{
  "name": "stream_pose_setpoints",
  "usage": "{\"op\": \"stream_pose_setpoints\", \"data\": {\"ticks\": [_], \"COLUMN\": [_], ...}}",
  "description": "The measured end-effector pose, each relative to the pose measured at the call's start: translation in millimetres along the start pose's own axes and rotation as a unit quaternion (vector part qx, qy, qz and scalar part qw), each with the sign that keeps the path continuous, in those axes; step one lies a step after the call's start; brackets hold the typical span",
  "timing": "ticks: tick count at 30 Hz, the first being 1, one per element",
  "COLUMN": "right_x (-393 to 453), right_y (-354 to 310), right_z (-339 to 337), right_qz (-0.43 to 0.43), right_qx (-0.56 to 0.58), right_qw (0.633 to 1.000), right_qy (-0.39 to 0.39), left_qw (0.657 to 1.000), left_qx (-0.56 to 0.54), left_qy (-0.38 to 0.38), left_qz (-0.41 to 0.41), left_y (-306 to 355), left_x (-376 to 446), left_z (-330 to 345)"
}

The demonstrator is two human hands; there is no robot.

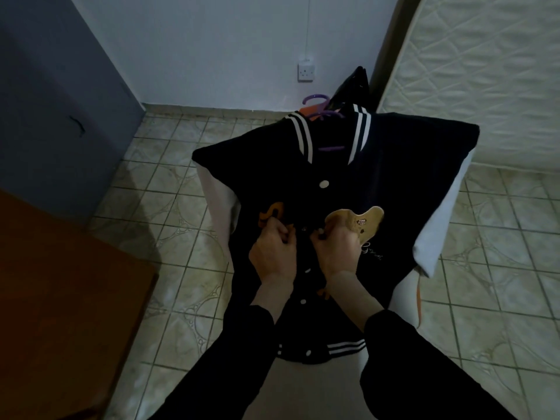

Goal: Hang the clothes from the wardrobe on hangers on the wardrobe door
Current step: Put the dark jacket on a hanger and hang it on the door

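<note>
Quilted white mattress (pixel 485 71) stands upright, well beyond the right hand; patterned glazed floor tiles (pixel 169 189) surround both hands. Black varsity jacket (pixel 378 165), with white sleeves, striped ribbed collar and round white snaps, lies spread flat beneath the hands on a pale surface. Purple plastic hanger (pixel 318 100), its hook curved, sits inside the collar, beyond the hands. Left hand (pixel 272 253) and right hand (pixel 338 250) each pinch a placket edge, beside a tan fuzzy patch (pixel 360 221).
</note>
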State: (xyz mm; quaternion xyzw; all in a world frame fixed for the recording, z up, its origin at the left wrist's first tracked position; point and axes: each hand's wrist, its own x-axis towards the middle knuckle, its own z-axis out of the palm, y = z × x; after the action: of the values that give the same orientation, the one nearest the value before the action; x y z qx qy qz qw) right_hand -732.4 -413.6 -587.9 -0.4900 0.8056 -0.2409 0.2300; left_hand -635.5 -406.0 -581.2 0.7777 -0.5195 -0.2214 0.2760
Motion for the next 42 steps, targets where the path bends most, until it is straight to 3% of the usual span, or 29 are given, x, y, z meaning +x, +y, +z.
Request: {"op": "stream_pose_setpoints", "data": {"ticks": [6,13,21,29,34,42], "right_x": [-8.5,-11.4,-11.1,-13.1,-18.0,-27.7], "right_y": [7.6,25.3,37.5,43.4,44.7,46.7], "right_z": [-0.6,-3.8,-16.5,-22.0,-20.1,-26.3], "right_qz": [0.003,-0.019,-0.06,-0.079,-0.104,-0.061], "right_qx": [0.086,0.14,0.104,0.094,0.146,0.23], "right_qw": [0.996,0.99,0.993,0.992,0.984,0.967], "right_qy": [0.007,0.014,-0.001,-0.012,-0.013,-0.092], "left_qw": [0.998,0.998,0.984,0.985,0.985,0.953], "left_qx": [-0.008,-0.025,-0.057,-0.093,-0.152,-0.291], "left_qy": [0.027,-0.026,0.026,0.044,0.004,-0.056], "left_qz": [0.056,-0.055,-0.165,-0.142,-0.079,-0.067], "left_y": [0.0,10.1,32.8,31.4,11.0,2.2], "left_x": [-3.2,-12.2,-12.3,-20.5,-36.7,-44.6], "left_z": [13.5,30.3,35.6,34.7,28.7,11.2]}}
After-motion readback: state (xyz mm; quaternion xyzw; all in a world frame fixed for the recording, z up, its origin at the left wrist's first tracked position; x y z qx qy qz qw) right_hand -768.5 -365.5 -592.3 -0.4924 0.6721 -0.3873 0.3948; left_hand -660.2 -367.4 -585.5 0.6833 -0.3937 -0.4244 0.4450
